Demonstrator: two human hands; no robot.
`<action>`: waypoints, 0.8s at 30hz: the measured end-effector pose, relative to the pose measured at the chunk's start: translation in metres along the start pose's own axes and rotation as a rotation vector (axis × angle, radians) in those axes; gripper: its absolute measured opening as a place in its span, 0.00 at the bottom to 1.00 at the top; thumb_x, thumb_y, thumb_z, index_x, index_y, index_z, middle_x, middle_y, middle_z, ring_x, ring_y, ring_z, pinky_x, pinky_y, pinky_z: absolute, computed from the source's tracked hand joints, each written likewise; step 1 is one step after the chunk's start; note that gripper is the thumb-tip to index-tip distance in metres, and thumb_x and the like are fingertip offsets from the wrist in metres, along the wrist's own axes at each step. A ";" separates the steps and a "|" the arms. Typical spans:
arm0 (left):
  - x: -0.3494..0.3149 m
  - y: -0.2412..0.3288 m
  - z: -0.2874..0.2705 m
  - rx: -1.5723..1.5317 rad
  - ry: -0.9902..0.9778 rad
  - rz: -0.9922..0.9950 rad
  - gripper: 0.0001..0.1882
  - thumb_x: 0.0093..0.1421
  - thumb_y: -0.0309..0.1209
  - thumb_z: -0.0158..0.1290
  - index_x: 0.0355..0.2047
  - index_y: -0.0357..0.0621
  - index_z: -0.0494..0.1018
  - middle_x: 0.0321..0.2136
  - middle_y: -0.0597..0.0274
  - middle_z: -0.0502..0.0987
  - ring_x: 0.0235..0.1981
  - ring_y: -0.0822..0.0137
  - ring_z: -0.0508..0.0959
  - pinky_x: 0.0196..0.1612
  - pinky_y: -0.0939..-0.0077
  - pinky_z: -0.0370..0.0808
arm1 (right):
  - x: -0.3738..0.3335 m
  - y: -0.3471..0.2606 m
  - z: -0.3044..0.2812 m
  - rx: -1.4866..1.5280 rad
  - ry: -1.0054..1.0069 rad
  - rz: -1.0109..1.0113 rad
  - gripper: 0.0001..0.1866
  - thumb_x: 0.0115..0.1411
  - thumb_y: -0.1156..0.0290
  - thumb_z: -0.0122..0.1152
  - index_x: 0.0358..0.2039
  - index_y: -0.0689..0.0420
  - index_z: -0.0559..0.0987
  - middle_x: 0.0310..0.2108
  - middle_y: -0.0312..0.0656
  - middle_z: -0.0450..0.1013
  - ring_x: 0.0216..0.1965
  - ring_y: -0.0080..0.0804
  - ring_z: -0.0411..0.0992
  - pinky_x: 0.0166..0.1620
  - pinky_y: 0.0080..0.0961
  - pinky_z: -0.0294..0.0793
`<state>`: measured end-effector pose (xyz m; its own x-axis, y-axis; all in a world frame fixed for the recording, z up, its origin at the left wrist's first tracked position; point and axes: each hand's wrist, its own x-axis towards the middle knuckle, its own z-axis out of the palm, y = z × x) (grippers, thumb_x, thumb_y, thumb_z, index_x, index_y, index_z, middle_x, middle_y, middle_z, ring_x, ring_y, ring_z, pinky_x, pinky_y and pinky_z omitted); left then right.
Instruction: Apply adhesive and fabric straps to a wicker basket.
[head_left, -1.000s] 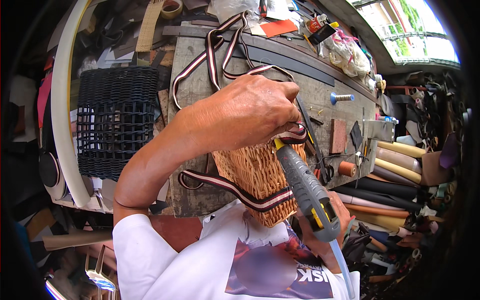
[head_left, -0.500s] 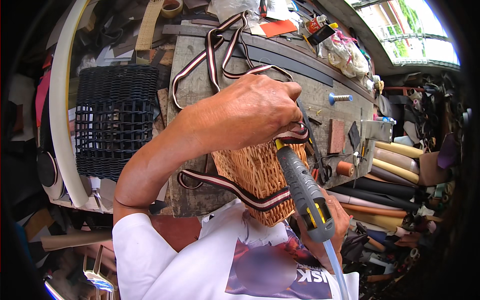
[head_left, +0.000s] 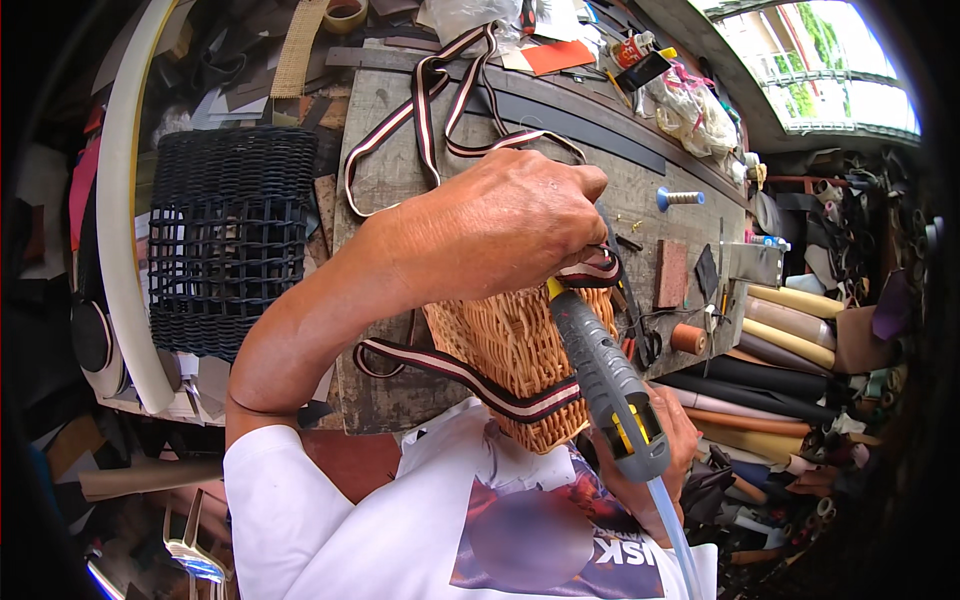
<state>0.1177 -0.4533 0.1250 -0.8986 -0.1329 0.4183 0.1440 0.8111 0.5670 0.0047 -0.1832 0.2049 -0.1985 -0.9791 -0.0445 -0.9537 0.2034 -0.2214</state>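
Note:
A light-brown wicker basket [head_left: 505,335] is propped at the table's near edge, against my shirt. My left hand [head_left: 510,210] reaches over it with closed fingers, pinching a black, white and dark-red striped ribbon [head_left: 470,380] at the basket's far right end. Part of this ribbon runs across the basket's near side, and a long loose length loops over the table behind. In my right hand [head_left: 675,440] is a grey glue gun [head_left: 600,360], its yellow nozzle up against the ribbon by my left fingers. From its rear trails a translucent glue stick [head_left: 672,525]. My left fingertips are partly hidden.
To the left stands a black woven basket [head_left: 230,240]. On the wooden table [head_left: 390,270] lie a blue-ended spool [head_left: 680,198], a reddish-brown block [head_left: 672,273], a brown thread spool [head_left: 688,338] and scissors [head_left: 648,345]. Rolled materials [head_left: 790,320] are stacked at right.
The glue gun's nozzle has shifted very slightly left along the ribbon. My left hand has barely moved; the basket looks still.

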 end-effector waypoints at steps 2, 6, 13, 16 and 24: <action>0.001 0.001 0.000 0.006 0.001 -0.014 0.14 0.58 0.33 0.60 0.44 0.44 0.80 0.34 0.57 0.75 0.34 0.55 0.80 0.37 0.61 0.78 | -0.004 0.005 0.001 0.007 -0.041 -0.022 0.20 0.45 0.74 0.73 0.39 0.67 0.78 0.37 0.53 0.75 0.35 0.54 0.75 0.38 0.42 0.76; 0.000 0.000 0.001 0.003 0.026 -0.012 0.14 0.58 0.33 0.61 0.44 0.45 0.80 0.34 0.57 0.75 0.34 0.56 0.80 0.37 0.61 0.78 | -0.002 -0.001 -0.004 0.008 -0.050 -0.011 0.20 0.45 0.74 0.73 0.39 0.66 0.78 0.37 0.53 0.74 0.35 0.54 0.75 0.37 0.42 0.76; 0.001 0.001 0.000 0.006 0.034 0.007 0.13 0.58 0.34 0.61 0.43 0.46 0.80 0.34 0.58 0.76 0.34 0.56 0.80 0.37 0.61 0.78 | -0.002 0.002 0.000 0.001 -0.004 -0.016 0.21 0.44 0.73 0.74 0.39 0.66 0.78 0.37 0.53 0.74 0.35 0.53 0.74 0.37 0.43 0.75; 0.002 0.001 0.000 0.003 0.008 -0.003 0.13 0.58 0.34 0.61 0.43 0.46 0.80 0.34 0.58 0.75 0.34 0.55 0.80 0.37 0.61 0.78 | 0.003 0.000 -0.001 0.003 -0.018 -0.023 0.22 0.43 0.74 0.73 0.40 0.67 0.78 0.37 0.53 0.74 0.34 0.52 0.74 0.37 0.43 0.75; -0.001 -0.001 0.001 -0.020 0.040 0.015 0.13 0.57 0.28 0.59 0.43 0.44 0.79 0.34 0.58 0.75 0.34 0.55 0.80 0.37 0.60 0.78 | 0.012 -0.016 0.006 -0.121 0.069 -0.076 0.27 0.45 0.72 0.70 0.46 0.69 0.76 0.28 0.49 0.70 0.28 0.44 0.71 0.29 0.39 0.70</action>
<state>0.1177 -0.4537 0.1232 -0.8790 -0.1441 0.4545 0.1656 0.8015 0.5746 0.0194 -0.1983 0.2020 -0.1356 -0.9901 0.0363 -0.9860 0.1313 -0.1028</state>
